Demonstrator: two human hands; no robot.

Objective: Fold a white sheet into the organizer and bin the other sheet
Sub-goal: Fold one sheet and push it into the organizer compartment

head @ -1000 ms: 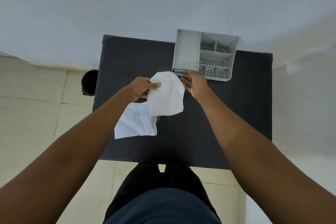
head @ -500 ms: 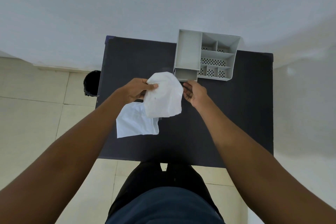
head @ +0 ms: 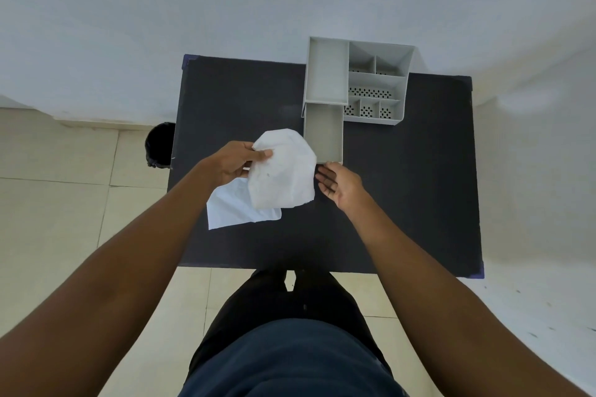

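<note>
Folded sheet [head: 283, 169]: a white sheet, folded over and creased, held up above the black table [head: 419, 187], just toward the near side of the organizer's pulled-out drawer; its right edge comes close to the drawer's near left corner.
Left hand [head: 235, 163]: grips the folded sheet at its upper left part, thumb on top and the other fingers behind it, pinching the paper.
Right hand [head: 338, 182]: just to the right of the folded sheet, palm turned up and toward it, fingers loosely spread and holding nothing; the fingertips lie right at the drawer's near end, and whether they touch it I cannot tell.
Drawer [head: 324, 134]: a grey tray slid out of the organizer toward the near edge of the table, showing a bare inside.
Organizer [head: 371, 84]: grey plastic, standing at the far edge of the table, right of the middle; one long compartment on its left, smaller ones on its right, some with perforated floors.
Other sheet [head: 235, 211]: white, lying flat on the table near its left edge, partly under the folded sheet and the left wrist.
Bin [head: 159, 145]: dark and round, on the tiled floor just beyond the table's left edge, partly hidden by the table.
Person: stands at the near edge of the table, both bare forearms reaching in.
</note>
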